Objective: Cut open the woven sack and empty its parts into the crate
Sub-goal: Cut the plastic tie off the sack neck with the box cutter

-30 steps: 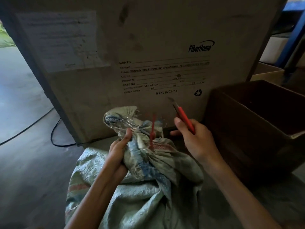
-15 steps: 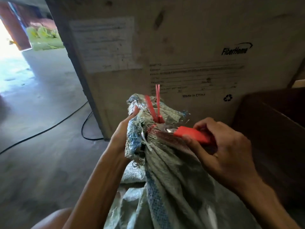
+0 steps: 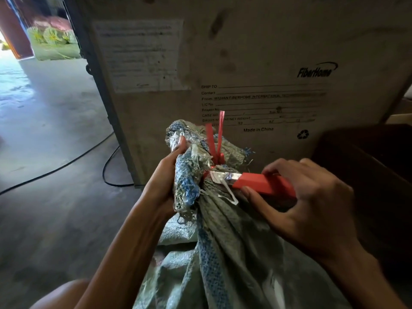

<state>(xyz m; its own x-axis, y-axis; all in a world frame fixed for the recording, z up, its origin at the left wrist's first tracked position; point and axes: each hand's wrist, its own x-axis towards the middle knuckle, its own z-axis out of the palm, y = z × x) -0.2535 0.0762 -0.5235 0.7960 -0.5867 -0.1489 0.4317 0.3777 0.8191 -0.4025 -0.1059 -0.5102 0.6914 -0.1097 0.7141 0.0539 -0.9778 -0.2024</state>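
Compared with half a second earlier, both hands and the sack neck hold nearly the same position; the blade remains at the red tie. Left hand (image 3: 165, 177): fingers wrapped around the gathered neck of the woven sack (image 3: 223, 253), thumb pressed against the bunched top. Right hand (image 3: 305, 204): fingers curled around the red knife (image 3: 263, 186), thumb beneath the handle. Blade tip touches the red tie (image 3: 215, 141) at the knot. Dark crate (image 3: 365, 175) stands just right of the sack, before a large wooden box (image 3: 256, 63). Black cable (image 3: 66, 161) lies on the floor.
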